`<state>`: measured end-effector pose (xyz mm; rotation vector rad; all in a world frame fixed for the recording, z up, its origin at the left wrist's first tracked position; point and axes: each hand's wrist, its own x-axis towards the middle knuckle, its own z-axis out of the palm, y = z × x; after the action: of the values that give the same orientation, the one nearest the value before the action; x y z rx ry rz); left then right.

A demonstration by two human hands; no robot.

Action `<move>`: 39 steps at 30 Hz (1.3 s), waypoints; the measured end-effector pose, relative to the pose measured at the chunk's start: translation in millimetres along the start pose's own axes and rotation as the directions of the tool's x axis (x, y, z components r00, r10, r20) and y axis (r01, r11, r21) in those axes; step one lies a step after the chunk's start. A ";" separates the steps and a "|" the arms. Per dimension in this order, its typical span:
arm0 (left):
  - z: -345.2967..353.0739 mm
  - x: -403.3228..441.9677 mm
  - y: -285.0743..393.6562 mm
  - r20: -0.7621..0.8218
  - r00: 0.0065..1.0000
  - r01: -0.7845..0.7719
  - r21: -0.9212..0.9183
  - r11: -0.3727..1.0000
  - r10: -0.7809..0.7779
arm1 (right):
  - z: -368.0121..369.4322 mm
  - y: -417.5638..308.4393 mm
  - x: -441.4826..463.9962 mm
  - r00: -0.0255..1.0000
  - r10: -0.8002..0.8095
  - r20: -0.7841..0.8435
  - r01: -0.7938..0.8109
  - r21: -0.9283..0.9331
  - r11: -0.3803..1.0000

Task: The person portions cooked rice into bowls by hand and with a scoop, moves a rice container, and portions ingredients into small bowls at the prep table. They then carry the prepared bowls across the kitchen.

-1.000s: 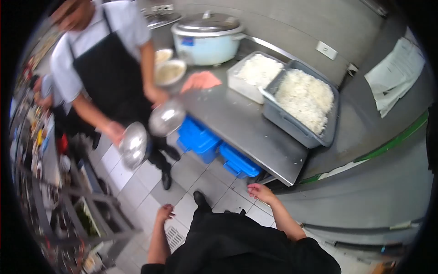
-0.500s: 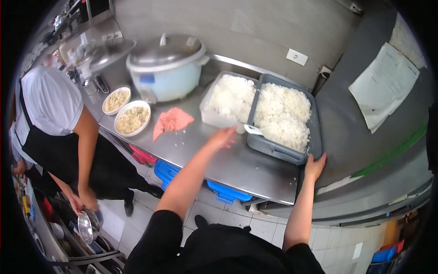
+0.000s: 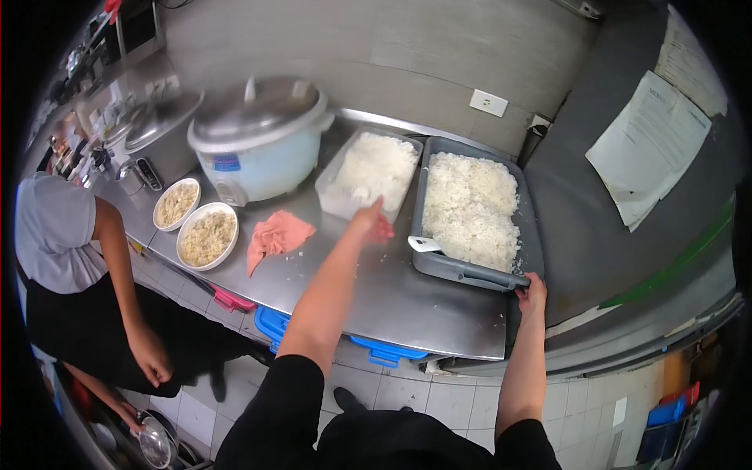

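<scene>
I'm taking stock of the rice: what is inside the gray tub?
The gray tub holds heaped white rice, with a white handle poking out over its near left corner. The tub's floor beneath the heap, and the handle's other end, are covered and cannot be seen.

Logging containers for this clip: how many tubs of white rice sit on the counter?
2: a grey tub, its near right corner touched by the right hand, and a pale tub to its left.

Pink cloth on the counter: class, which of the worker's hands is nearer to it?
Left. The left hand is to the right of the pink cloth, by the white tub; the right hand is farther right, at the grey tub's near right corner.
</scene>
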<state>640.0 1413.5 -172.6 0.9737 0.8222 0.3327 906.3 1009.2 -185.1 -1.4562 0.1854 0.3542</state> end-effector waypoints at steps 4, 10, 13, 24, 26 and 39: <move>60.8 -25.8 -12.5 0.173 0.966 -0.239 0.302 0.923 0.194 | -1.3 -5.4 -4.6 0.999 0.025 0.040 -0.025 0.010 1.000; 61.5 -70.4 -30.1 0.166 0.914 -0.387 0.087 0.918 0.370 | -5.8 6.2 -72.3 0.989 -0.105 0.102 0.105 0.011 0.994; 41.4 -110.8 -62.2 0.029 0.949 -0.312 0.228 0.922 0.314 | -28.9 15.4 -118.0 0.986 -0.095 0.135 0.101 -0.039 0.994; 41.1 -287.7 -148.7 -0.095 0.881 -0.258 0.726 0.638 0.464 | -181.8 8.3 -173.6 0.818 -0.091 0.569 0.145 -0.051 0.988; 44.9 -268.4 -123.0 -0.145 0.851 -0.249 0.735 0.631 0.504 | -174.5 -1.7 -154.4 0.793 -0.045 0.607 0.133 -0.101 0.986; 36.7 -222.0 -139.1 -0.170 0.769 -0.326 0.724 0.607 0.616 | -156.0 8.1 -127.8 0.705 -0.342 0.621 0.574 -0.217 0.790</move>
<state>506.6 1185.0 -174.5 1.8724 1.0787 0.7741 798.2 839.7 -167.4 -1.6709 -0.7776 0.3883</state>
